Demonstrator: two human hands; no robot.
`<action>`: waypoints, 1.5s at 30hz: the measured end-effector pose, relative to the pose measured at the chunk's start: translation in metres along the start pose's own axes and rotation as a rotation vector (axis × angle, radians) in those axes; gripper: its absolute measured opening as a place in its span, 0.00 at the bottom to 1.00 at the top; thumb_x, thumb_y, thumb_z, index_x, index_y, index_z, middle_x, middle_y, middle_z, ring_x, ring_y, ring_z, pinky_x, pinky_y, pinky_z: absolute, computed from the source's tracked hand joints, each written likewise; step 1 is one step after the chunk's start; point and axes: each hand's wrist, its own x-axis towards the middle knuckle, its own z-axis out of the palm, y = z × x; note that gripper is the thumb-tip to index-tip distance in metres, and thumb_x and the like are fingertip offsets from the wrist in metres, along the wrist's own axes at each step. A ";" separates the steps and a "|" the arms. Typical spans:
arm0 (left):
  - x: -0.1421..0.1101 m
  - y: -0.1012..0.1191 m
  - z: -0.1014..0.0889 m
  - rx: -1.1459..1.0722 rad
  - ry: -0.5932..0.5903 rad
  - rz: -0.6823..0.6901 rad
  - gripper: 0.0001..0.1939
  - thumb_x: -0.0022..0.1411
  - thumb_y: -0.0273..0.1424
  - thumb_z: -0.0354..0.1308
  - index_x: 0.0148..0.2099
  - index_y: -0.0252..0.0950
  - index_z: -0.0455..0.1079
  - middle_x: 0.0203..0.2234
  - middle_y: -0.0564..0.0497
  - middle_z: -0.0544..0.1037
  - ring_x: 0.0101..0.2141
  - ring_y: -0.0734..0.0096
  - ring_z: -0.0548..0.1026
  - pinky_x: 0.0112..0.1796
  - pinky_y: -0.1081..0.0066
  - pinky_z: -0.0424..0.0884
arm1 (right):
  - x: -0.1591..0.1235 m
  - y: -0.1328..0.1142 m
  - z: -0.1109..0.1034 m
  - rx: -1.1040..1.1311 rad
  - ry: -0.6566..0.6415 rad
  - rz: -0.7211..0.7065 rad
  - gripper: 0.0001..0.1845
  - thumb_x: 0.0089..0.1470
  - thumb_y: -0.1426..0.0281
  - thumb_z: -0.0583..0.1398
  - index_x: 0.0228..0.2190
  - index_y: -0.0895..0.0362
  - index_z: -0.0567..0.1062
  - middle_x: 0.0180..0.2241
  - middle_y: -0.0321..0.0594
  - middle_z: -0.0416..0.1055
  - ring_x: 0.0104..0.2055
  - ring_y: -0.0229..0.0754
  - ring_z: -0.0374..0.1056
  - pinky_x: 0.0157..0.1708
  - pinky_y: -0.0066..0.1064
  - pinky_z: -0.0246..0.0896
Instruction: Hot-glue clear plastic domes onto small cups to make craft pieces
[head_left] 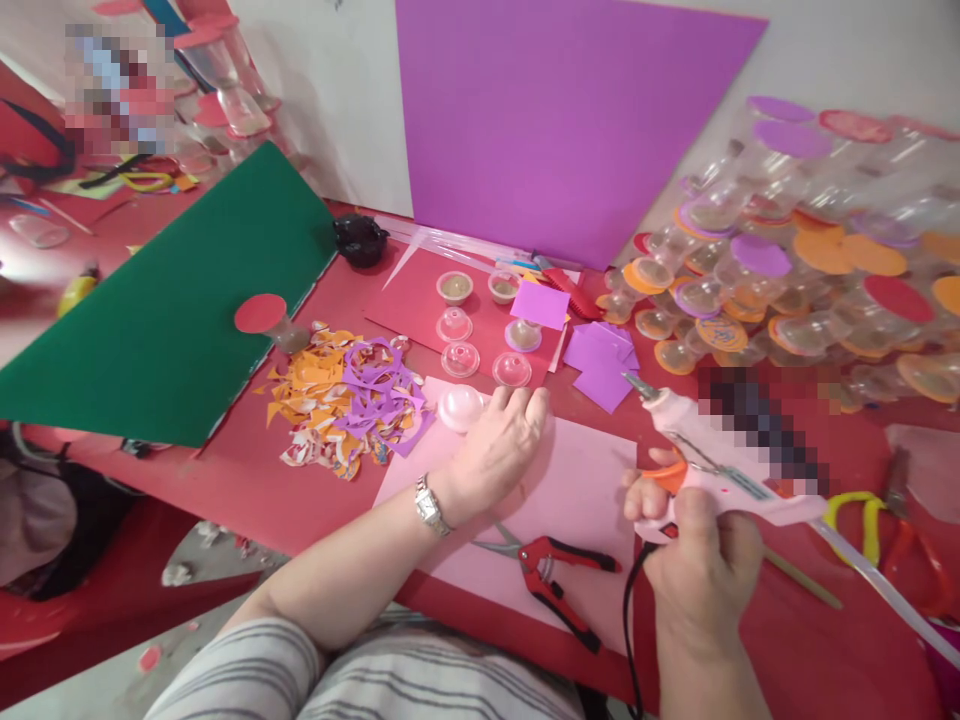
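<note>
My right hand (694, 545) is wrapped round a pink glue gun (724, 460) with an orange trigger. Its metal nozzle points up and left, and a clear glue stick (892, 580) trails from its back. My left hand (502, 440), with a watch on the wrist, is closed above pink paper (592, 470); its fingertips are hidden, so what it holds cannot be made out. Beside it sits a white plastic dome (460, 408). Several clear dome lids (460, 358) stand just beyond. Below the hand lie red-handled pruning shears (547, 575), blades apart.
Orange and purple paper scraps (345, 395) are piled left, by a green board (172, 310). Purple paper squares (600, 360) lie right of the lids. Many hourglass-shaped plastic pieces (750, 270) crowd the back right. A purple board (555, 120) leans behind. Yellow-handled scissors (862, 525) lie right.
</note>
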 end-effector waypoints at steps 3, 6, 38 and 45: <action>-0.002 0.002 -0.001 -0.007 0.007 0.033 0.16 0.64 0.15 0.44 0.49 0.31 0.64 0.43 0.42 0.76 0.42 0.61 0.75 0.46 0.61 0.73 | 0.000 0.000 0.000 -0.010 -0.022 0.006 0.19 0.60 0.62 0.59 0.20 0.56 0.70 0.19 0.32 0.62 0.24 0.36 0.62 0.37 0.38 0.68; -0.004 0.003 0.001 -0.048 0.049 0.026 0.17 0.64 0.16 0.45 0.53 0.30 0.63 0.42 0.42 0.76 0.42 0.61 0.75 0.45 0.62 0.74 | 0.000 0.000 0.000 -0.016 -0.028 0.013 0.16 0.60 0.61 0.59 0.23 0.56 0.71 0.19 0.32 0.62 0.25 0.37 0.64 0.36 0.38 0.68; -0.001 -0.112 -0.024 -0.430 0.254 -0.432 0.26 0.57 0.25 0.61 0.58 0.33 0.61 0.47 0.40 0.79 0.47 0.59 0.78 0.48 0.60 0.75 | 0.008 0.005 0.003 -0.012 -0.087 0.057 0.24 0.55 0.53 0.63 0.18 0.56 0.69 0.19 0.34 0.65 0.24 0.38 0.66 0.28 0.33 0.67; 0.001 -0.111 -0.009 -0.395 0.170 -0.441 0.27 0.57 0.24 0.62 0.58 0.33 0.61 0.50 0.39 0.78 0.52 0.58 0.77 0.50 0.62 0.74 | 0.005 0.008 0.000 -0.036 -0.123 0.132 0.24 0.57 0.54 0.62 0.18 0.57 0.70 0.19 0.37 0.67 0.24 0.39 0.67 0.24 0.30 0.64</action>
